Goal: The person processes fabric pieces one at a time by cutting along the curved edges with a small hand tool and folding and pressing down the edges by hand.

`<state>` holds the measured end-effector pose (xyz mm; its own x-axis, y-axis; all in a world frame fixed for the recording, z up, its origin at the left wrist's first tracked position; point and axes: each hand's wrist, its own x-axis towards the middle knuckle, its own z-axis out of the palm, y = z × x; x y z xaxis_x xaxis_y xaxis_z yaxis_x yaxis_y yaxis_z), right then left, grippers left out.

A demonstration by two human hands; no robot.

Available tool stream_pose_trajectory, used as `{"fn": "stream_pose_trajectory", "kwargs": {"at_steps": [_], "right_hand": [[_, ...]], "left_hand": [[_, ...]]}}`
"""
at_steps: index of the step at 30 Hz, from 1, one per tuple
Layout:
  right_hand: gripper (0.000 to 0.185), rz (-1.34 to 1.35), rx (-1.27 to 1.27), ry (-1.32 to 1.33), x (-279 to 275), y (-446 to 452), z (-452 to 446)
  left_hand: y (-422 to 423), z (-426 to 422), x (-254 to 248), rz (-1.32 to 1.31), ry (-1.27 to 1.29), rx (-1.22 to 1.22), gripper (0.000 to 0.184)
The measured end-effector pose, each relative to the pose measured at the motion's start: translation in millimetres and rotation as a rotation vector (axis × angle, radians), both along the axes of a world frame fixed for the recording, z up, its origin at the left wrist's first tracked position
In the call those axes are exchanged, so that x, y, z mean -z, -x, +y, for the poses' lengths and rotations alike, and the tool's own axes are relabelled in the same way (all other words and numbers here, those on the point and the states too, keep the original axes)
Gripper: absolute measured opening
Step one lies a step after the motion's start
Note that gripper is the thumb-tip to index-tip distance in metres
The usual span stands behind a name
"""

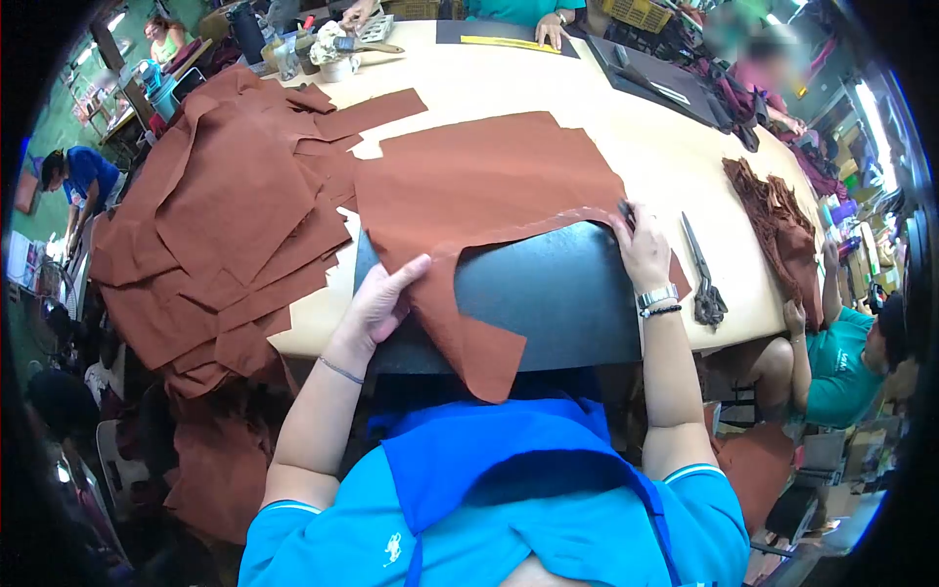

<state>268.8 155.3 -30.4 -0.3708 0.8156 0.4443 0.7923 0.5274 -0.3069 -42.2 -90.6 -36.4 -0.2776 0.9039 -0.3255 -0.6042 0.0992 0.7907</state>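
Observation:
A reddish-brown fabric piece (489, 176) with a curved cut-out lies over a black board (548, 293), and its narrow lower end hangs past the board's front edge. Faint whitish marks run along the curve. My left hand (381, 301) grips the fabric's left edge, thumb on top and the other fingers partly hidden. At the right end of the curve, my right hand (646, 254) is closed around a small dark object (625, 209) whose kind I cannot make out. Dark-handled scissors (703, 274) lie to the right of that hand.
Brown fabric pieces (235, 196) are heaped on the table's left. A brush (367, 45) rests across a cup (339, 68) at the back. A yellow ruler (504, 43) lies beneath a co-worker's hand (554, 31). Gathered brown fabric (778, 220) is beside a seated person (841, 362) at right.

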Motion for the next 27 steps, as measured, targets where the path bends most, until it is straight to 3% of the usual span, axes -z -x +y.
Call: {"fn": "stream_pose_trajectory", "kwargs": {"at_steps": [1, 4, 6, 10, 12, 17, 27], "right_hand": [[0.038, 0.125, -0.049, -0.004, -8.0, 8.3, -7.9], [0.036, 0.431, -0.344, 0.305, -2.0, 33.7, -36.4], [0.031, 0.648, -0.454, 1.052, -11.9, 53.0, -83.7], [0.034, 0.714, -0.435, 1.719, -23.1, 82.5, -130.7], [0.037, 0.755, -0.52, 1.869, -9.9, 90.4, -129.9], [0.042, 0.796, -0.394, 1.968, -16.7, 106.1, -122.5], [0.034, 0.856, -0.463, 1.946, -7.0, 103.6, -118.1]], "left_hand": [[-6.7, 1.4, -1.9, 0.032, 0.001, 0.021, 0.051], [-13.5, 4.1, 4.5, 0.091, -0.032, -0.029, 0.047], [-14.7, 2.3, 12.3, 0.121, -0.039, -0.04, 0.044], [-15.9, -1.2, 15.5, 0.18, -0.045, -0.075, 0.041], [-13.5, -1.9, 19.7, 0.216, -0.082, -0.046, 0.04], [-15.7, -1.7, 22.9, 0.19, -0.115, -0.08, 0.038], [-12.5, -2.0, 26.2, 0.201, -0.114, -0.05, 0.039]]}}
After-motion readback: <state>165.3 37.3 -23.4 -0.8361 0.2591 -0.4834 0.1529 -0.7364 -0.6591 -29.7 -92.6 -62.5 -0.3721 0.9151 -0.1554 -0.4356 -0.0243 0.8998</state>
